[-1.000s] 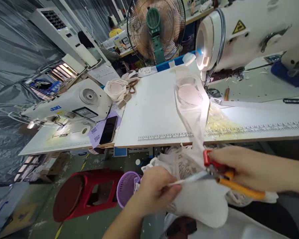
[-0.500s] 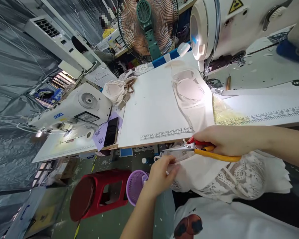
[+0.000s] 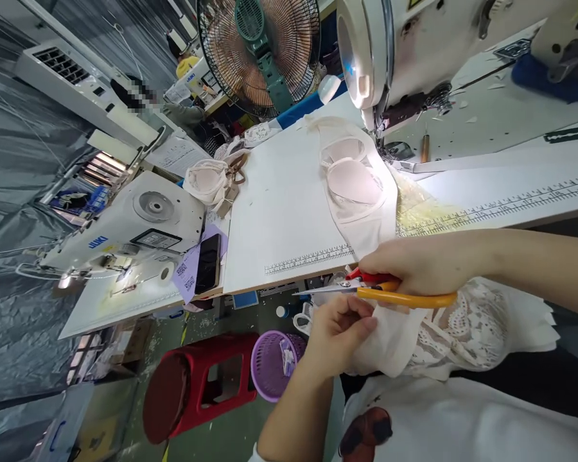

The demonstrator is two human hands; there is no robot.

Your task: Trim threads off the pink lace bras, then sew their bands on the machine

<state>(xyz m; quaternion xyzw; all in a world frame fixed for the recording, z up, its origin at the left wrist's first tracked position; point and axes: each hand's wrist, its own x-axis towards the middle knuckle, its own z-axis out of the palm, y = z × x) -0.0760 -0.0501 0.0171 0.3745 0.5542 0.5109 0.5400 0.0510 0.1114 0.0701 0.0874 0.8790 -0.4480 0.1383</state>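
Note:
My right hand [image 3: 414,263] is closed around scissors [image 3: 404,296] with orange and red handles, the blades pointing left just off the table's front edge. Below the blades, my left hand [image 3: 340,330] pinches the pale edge of a white lace bra [image 3: 472,327]. The rest of the bra spreads over my lap to the right, partly covered by smooth cream fabric. On the table beyond my hands lies another cream bra piece [image 3: 354,183] with its padded cup facing up. Whether the blades touch the fabric is hard to make out.
A sewing machine [image 3: 414,58] stands at the back right, a second one [image 3: 144,212] at the left. A phone [image 3: 208,263] lies on purple paper. More bra pieces [image 3: 207,183] sit farther back. Below are a red stool [image 3: 212,378] and a purple basket [image 3: 270,372]. A fan [image 3: 260,58] stands behind.
My left hand has moved right and its fingers have curled in closer on the fabric. The scissors remain in my right hand. The whole view has shifted slightly.

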